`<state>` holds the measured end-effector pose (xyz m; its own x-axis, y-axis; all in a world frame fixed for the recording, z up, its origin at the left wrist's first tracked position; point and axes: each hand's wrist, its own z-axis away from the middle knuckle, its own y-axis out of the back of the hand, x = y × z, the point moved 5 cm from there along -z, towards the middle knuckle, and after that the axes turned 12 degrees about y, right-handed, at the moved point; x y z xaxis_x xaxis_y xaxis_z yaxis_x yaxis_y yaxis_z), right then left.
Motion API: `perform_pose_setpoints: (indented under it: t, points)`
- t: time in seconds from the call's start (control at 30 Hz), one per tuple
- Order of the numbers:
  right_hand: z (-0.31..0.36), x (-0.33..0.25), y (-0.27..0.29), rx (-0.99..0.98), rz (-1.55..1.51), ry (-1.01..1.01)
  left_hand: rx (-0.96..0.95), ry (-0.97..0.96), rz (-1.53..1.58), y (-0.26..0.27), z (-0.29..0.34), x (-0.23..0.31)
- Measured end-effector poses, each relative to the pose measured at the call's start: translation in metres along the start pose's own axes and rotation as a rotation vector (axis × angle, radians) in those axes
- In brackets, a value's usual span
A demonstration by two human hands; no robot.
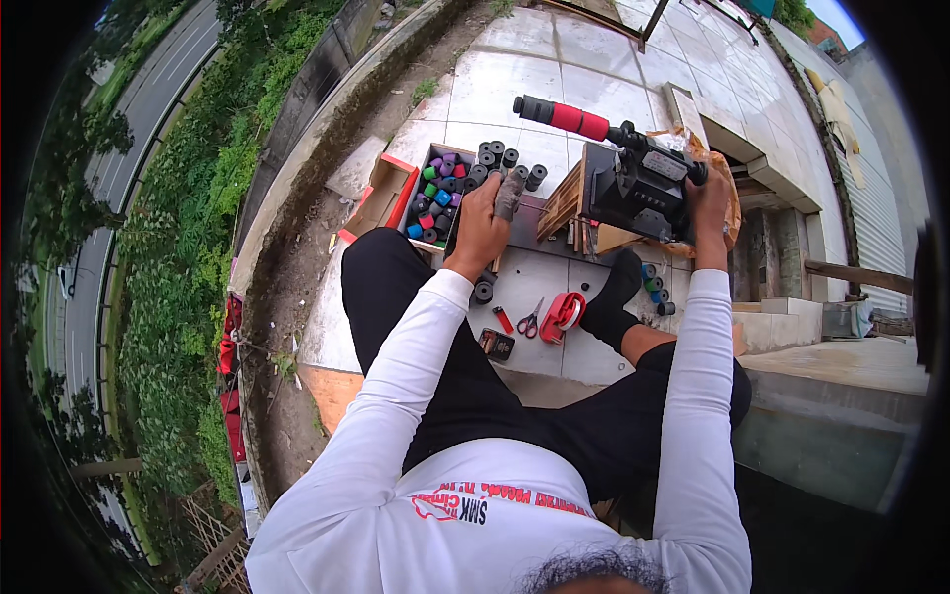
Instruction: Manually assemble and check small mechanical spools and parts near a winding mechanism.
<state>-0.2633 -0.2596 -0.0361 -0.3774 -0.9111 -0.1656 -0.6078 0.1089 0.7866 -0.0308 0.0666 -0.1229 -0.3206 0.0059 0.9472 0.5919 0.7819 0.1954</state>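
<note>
My left hand [479,233] is closed round a worn grey rod-like piece [510,195], whose upper end sticks out past the fingers. My right hand [707,206] grips a black knob [698,171] at the right end of a black machine [648,198]. From the machine's other side a shaft with a red and black sleeve [569,119] points up and left. Several black rolls [500,156] stand just beyond my left hand. Beside them, an open box [407,226] holds rolls in purple, green, blue, red and black.
On the tiles between my legs lie scissors [531,319], a red tape dispenser [562,318], a red lighter [503,320] and a small dark box [497,344]. Coloured rolls [654,284] lie by my foot. A low wall [259,198] runs along the left; a drop lies beyond.
</note>
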Motion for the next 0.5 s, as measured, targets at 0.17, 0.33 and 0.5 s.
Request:
perform_pose_setpoints:
  t: [0.17, 0.33, 0.5]
  points:
    - [0.048, -0.01, -0.026, -0.161, 0.086, -0.106, -0.001, 0.023, -0.008, 0.004, 0.001, -0.001]
    - [0.086, -0.043, 0.002, -0.044, -0.117, -0.17, 0.0, -0.003, -0.041, 0.0, 0.0, -0.013]
    - [0.074, -0.079, 0.046, 0.124, -0.134, -0.171, 0.004, 0.014, -0.031, 0.003, 0.002, -0.014]
